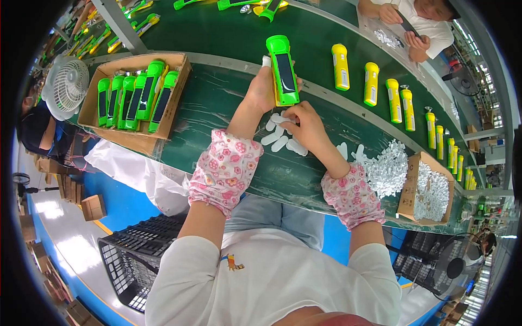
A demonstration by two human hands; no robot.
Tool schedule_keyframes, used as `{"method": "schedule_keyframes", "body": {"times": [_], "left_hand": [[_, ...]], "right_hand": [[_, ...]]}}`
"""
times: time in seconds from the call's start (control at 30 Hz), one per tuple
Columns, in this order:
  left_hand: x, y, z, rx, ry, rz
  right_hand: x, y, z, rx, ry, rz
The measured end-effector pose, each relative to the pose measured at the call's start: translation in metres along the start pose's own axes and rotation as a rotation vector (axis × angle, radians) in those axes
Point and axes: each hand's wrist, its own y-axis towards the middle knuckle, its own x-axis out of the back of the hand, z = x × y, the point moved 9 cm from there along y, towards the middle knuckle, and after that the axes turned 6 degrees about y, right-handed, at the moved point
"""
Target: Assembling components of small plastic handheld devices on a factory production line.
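My left hand (262,89) is wrapped around a green and yellow flashlight (284,70), held upright above the bench with its dark panel showing. A white cover sits on one fingertip of that hand. Just below the flashlight, my right hand (309,127) pinches a small white oval piece (279,118) at the edge of a loose group. More white oval pieces (279,144) lie flat on the green bench around my fingers. Patterned pink sleeves cover both forearms.
At left, a cardboard box (182,89) holds several green flashlights, beside a white fan (66,87). Yellow flashlights (371,84) line the belt beyond. Right of my arm are a pile of small silvery pieces (389,168) and a box (408,187) of them. A person (435,32) sits across.
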Motion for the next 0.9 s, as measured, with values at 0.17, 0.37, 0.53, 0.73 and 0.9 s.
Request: {"method": "schedule_keyframes", "body": {"times": [0.17,0.37,0.53,0.73,0.9], "left_hand": [[0.016,-0.002,0.023,0.061,-0.155,0.009],[0.015,-0.011,0.016,-0.034,-0.118,-0.042],[-0.007,-0.008,0.027,-0.015,-0.027,-0.042],[-0.086,-0.031,0.038,-0.036,-0.118,0.304],[-0.086,-0.037,0.049,-0.100,0.089,0.403]], "right_hand": [[-0.013,-0.003,-0.021,-0.166,0.151,0.040],[-0.001,-0.007,-0.001,-0.108,0.169,0.166],[0.076,-0.017,0.053,-0.072,0.417,0.292],[0.110,0.003,0.050,0.025,0.494,-0.257],[0.110,0.001,0.054,0.048,0.206,-0.250]]}}
